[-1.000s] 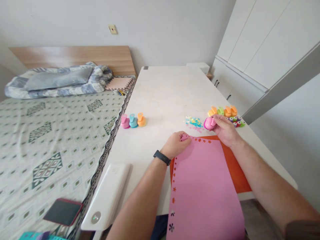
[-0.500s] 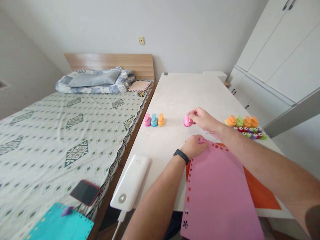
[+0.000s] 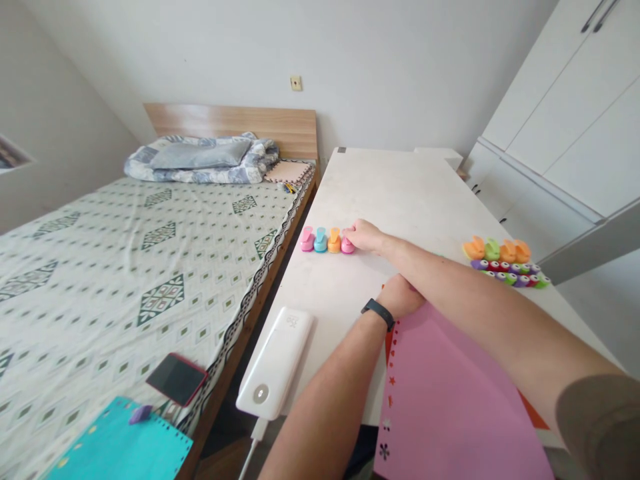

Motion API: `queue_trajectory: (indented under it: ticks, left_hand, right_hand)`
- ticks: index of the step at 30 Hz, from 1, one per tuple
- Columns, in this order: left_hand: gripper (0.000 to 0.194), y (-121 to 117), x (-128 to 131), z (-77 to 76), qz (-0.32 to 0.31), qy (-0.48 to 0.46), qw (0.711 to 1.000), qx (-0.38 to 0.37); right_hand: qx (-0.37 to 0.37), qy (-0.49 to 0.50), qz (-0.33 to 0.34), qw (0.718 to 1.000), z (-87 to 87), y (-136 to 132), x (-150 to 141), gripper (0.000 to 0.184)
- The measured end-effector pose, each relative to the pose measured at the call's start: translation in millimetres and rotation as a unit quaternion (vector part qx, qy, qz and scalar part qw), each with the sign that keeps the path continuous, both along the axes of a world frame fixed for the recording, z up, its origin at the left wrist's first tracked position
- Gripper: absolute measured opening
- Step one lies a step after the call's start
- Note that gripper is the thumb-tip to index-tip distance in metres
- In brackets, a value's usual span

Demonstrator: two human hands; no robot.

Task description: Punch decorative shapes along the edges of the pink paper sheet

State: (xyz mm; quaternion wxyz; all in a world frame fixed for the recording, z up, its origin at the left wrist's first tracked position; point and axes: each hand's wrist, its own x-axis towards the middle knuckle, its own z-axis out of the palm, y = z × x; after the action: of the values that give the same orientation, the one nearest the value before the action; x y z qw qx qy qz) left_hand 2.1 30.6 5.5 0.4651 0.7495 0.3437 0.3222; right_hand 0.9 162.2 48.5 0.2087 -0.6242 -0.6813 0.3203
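Note:
My right hand (image 3: 364,235) is closed on a pink craft punch (image 3: 347,246), which stands on the white table at the right end of a short row. In that row sit an orange craft punch (image 3: 334,242), a blue craft punch (image 3: 321,242) and another pink one (image 3: 307,241). My left hand (image 3: 400,297), with a dark wristband, grips the top edge of a pink sheet (image 3: 450,400); the right forearm hides its fingertips. Punched shapes run down the sheet's left edge. Under it an orange sheet (image 3: 534,410) shows at the right.
Several orange and green punches (image 3: 493,249) and small colourful punches (image 3: 510,268) line the table's right side. A white power bank (image 3: 275,363) with a cable lies at the left edge. On the bed (image 3: 115,280) are a phone (image 3: 177,379) and a teal sheet (image 3: 120,443).
My right hand has carried the pink punch left, beside the orange one in the row. The left hand stays at the sheet's top edge, now partly covered by my right forearm.

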Motion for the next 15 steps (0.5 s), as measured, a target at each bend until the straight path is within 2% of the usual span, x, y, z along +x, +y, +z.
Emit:
queue_trajectory:
  ticks: [3, 6, 11, 15]
  left_hand:
    - [0.040, 7, 5, -8.8, -0.029, 0.020, 0.996, 0.083]
    - [0.039, 11, 8, -14.4, -0.050, 0.048, 0.991, 0.113]
    - [0.036, 9, 7, -12.2, -0.042, 0.049, 0.993, 0.094]
    - [0.033, 2, 2, -3.9, 0.007, 0.012, 1.000, 0.017]
  right_hand:
    - [-0.002, -0.015, -0.013, 1.000, -2.2, 3, -4, 0.034]
    - [0.001, -0.029, -0.021, 0.999, -3.5, 3, -4, 0.039]
    - [0.015, -0.044, -0.036, 0.998, -1.2, 2, -1, 0.039]
    - [0.042, -0.053, -0.069, 0.995, 5.6, -4, 8, 0.041]
